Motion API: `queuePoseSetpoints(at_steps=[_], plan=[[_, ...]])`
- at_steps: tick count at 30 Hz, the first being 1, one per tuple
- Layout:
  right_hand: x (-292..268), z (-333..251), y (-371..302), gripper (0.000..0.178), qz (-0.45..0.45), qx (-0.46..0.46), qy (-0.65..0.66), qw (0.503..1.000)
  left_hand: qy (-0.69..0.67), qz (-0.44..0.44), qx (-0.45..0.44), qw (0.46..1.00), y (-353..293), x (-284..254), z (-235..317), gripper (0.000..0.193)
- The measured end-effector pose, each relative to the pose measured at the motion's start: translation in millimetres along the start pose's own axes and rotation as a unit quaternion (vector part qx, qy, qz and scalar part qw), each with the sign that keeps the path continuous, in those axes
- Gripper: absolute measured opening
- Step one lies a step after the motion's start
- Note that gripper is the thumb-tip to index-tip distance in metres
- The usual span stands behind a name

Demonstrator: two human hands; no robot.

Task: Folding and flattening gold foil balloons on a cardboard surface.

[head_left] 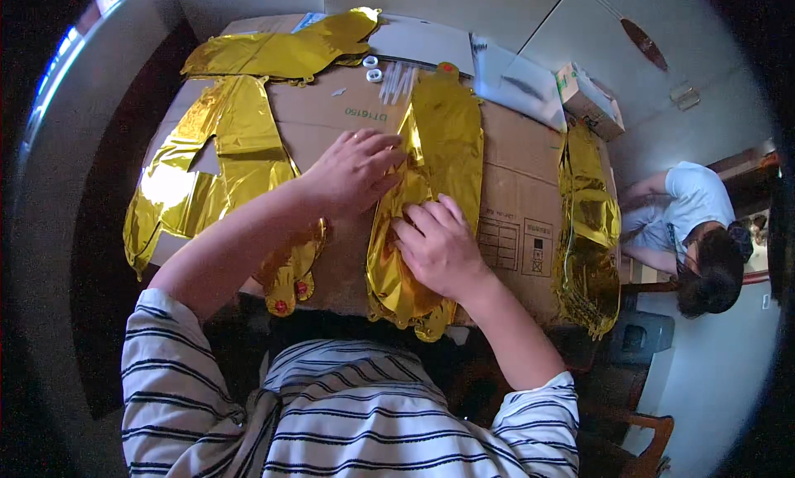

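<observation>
Head view: a long, creased piece of shiny gold foil lies centrally on flat brown cardboard. The left hand, fingers loosely bent, is at the foil's left edge; the right hand, fingers curled, rests on its lower half. Whether either hand grips cannot be told. A layered gold foil stack lies apart, to the right.

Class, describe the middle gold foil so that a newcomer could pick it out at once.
Start at the brown cardboard. Near its middle, a long gold foil stretches from far to near. Unlike the left foil and the right foil, it lies under the right hand.
</observation>
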State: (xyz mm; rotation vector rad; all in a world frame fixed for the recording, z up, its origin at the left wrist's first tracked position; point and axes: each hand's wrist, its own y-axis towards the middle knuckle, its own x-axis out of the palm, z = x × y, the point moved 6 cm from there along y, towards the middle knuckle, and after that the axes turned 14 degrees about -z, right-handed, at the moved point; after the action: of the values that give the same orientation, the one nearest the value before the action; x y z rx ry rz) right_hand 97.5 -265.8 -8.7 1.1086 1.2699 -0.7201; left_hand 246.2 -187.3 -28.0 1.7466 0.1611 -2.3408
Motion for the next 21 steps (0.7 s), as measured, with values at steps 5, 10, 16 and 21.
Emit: queuePoseSetpoints(at_steps=[5, 10, 16, 21], plan=[[1.7, 2.0, 1.4, 0.023, -0.014, -0.004, 0.025, 1.000, 0.064, 0.030, 0.090, 0.993, 27.5, -4.3, -15.7, 0.054], [-0.2, 4.4, 0.5, 0.023, -0.001, -0.004, 0.025, 1.000, 0.058, 0.051, 0.081, 0.994, 36.8, 7.0, -30.9, 0.055], [2.9, 7.1, -3.5, 0.026, -0.039, 0.009, 0.040, 0.998, 0.064, 0.061, 0.087, 0.992, 40.8, 13.5, -34.8, 0.051], [7.7, 7.0, -3.2, 0.029, -0.063, 0.008, 0.043, 0.997, 0.054, 0.054, 0.089, 0.993, 37.9, 11.3, -33.8, 0.049]])
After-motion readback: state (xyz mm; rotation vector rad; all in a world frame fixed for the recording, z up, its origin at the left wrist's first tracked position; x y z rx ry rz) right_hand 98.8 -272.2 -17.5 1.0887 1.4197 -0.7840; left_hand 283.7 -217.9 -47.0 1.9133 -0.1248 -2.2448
